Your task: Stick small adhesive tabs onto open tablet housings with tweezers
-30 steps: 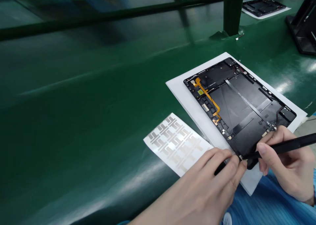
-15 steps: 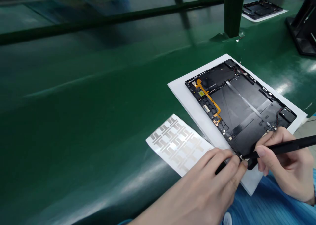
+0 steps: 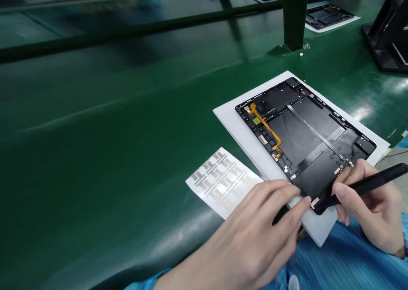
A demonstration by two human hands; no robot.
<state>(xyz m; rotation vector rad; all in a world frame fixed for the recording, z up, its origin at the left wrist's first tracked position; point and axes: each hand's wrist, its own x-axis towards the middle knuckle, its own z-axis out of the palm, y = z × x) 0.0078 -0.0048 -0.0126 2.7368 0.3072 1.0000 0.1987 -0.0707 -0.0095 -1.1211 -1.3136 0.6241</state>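
An opened black tablet chassis [image 3: 306, 137] with an orange flex cable lies on a white foam sheet [image 3: 242, 133] on the green belt. My right hand [image 3: 369, 205] grips a black tweezer-like tool [image 3: 366, 186] like a pen, its tip at the tablet's near corner beside a small pale sticker [image 3: 314, 202]. My left hand [image 3: 255, 239] rests with fingers stretched out, fingertips touching the foam sheet and the tablet's near edge right by the tool tip. A white sheet of silver stickers [image 3: 219, 181] lies just left of my left hand.
A green post [image 3: 295, 14] stands behind the tablet. More tablet chassis on white sheets [image 3: 328, 16] lie further back. A black stand [image 3: 387, 31] sits at the far right. Blue sleeve fabric [image 3: 344, 264] fills the bottom right.
My left fingers have drawn slightly away from the tool tip, uncovering a small pale sticker at the tablet's corner. The view shifted a little; the right hand keeps its grip.
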